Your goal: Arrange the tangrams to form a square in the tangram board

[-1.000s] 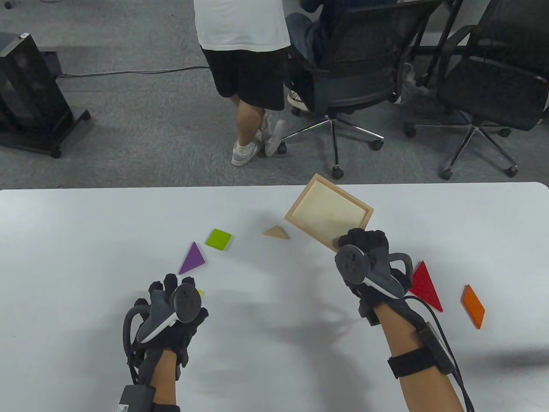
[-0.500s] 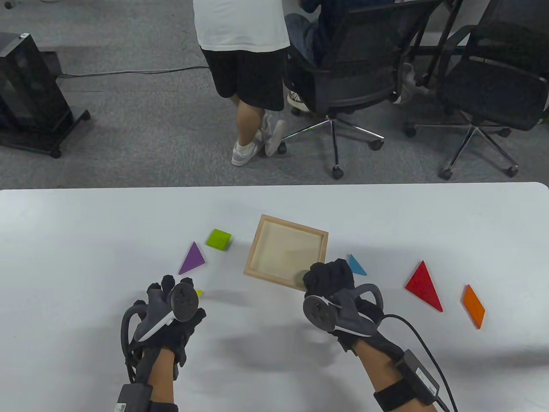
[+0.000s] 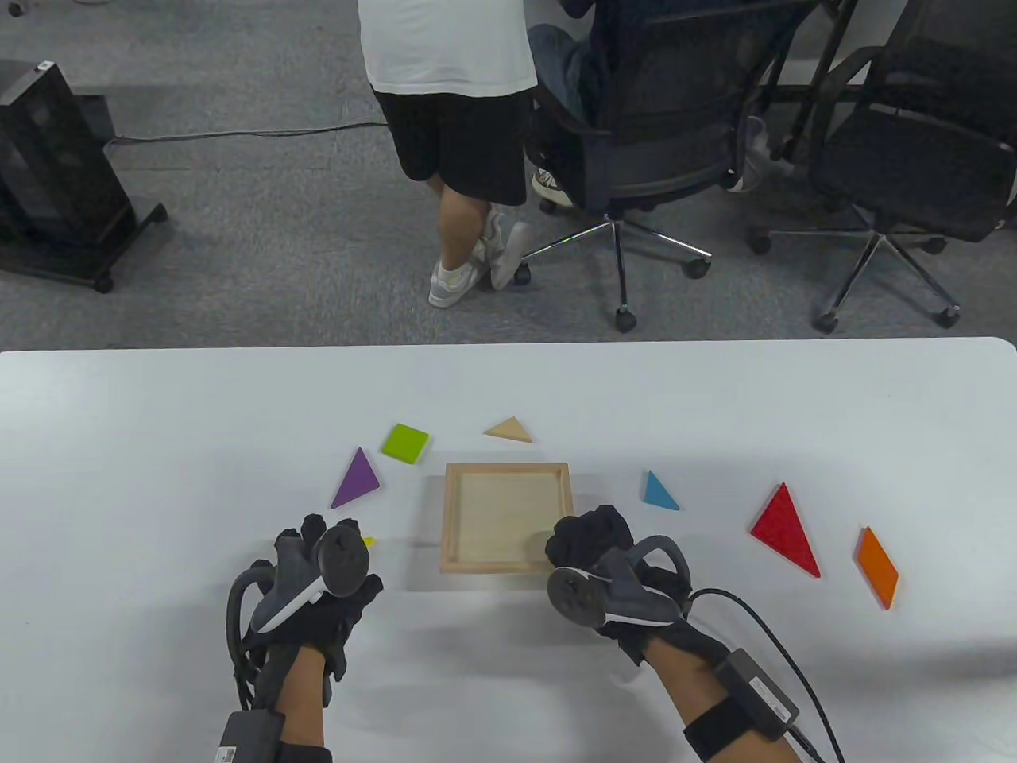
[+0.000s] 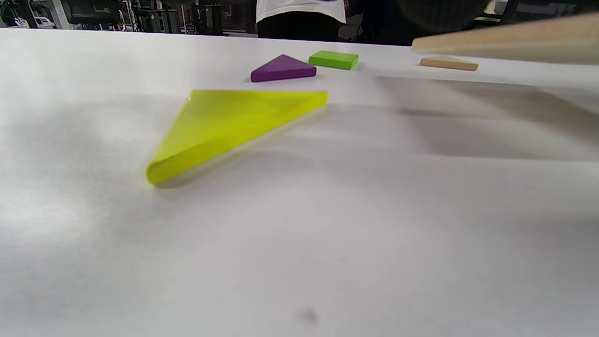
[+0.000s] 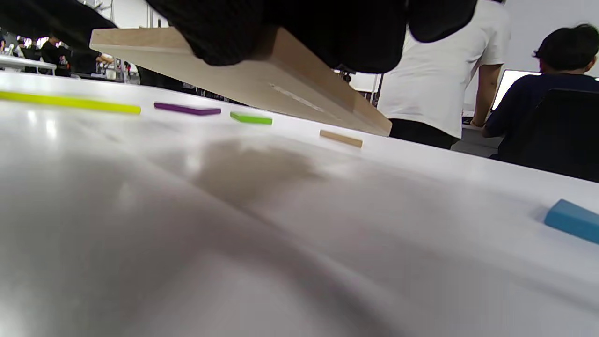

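My right hand (image 3: 578, 539) grips the near right corner of the empty wooden tangram board (image 3: 505, 515), with its fingers (image 5: 281, 23) curled over the rim. The board (image 5: 290, 84) hangs tilted just above the table. My left hand (image 3: 318, 544) hovers loosely curled over the yellow triangle (image 4: 224, 126) and holds nothing. Left of the board lie the purple triangle (image 3: 356, 479) and the green square (image 3: 404, 443). Behind it lies the tan triangle (image 3: 508, 430). On the right lie the blue triangle (image 3: 659, 491), red triangle (image 3: 785, 529) and orange parallelogram (image 3: 875, 567).
Beyond the table's far edge (image 3: 508, 343) a person stands (image 3: 453, 119) and another sits in an office chair (image 3: 659, 143). A second chair (image 3: 914, 175) stands at the right, a black cart (image 3: 56, 175) at the left. A cable (image 3: 763, 628) trails from my right wrist.
My right hand has carried the board from the back right to the middle front and turned it square to the table edge. The left hand has stayed put.
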{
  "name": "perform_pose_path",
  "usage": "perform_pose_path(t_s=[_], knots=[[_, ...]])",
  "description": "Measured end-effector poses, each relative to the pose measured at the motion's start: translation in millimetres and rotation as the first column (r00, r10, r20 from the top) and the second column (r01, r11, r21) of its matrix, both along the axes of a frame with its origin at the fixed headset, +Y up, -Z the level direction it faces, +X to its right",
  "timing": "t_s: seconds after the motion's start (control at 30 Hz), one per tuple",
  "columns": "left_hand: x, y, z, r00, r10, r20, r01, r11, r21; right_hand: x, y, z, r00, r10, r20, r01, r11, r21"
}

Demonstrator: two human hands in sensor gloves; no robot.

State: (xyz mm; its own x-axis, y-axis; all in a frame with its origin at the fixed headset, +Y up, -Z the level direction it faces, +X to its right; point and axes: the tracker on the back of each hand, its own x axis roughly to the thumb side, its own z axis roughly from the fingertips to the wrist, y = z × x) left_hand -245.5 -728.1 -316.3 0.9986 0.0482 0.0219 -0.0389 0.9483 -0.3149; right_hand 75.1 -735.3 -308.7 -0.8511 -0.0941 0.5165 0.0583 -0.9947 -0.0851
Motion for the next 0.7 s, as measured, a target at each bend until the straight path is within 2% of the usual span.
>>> perform_pose_path(t_s=[0.33,0.7], knots=[[-5.1,-2.9,0.2,0.999,0.024,-0.023,-0.024,1.0,-0.015,2.6,-12.5,-4.7,0.997,0.075,0.003,-0.075,0.997,-0.025],[-8.0,-5.3,-2.0,0.999,0.024,-0.03,-0.025,0.999,-0.031,-4.1,-16.3,-6.6,0.987,0.161,0.018,-0.159,0.985,-0.072]])
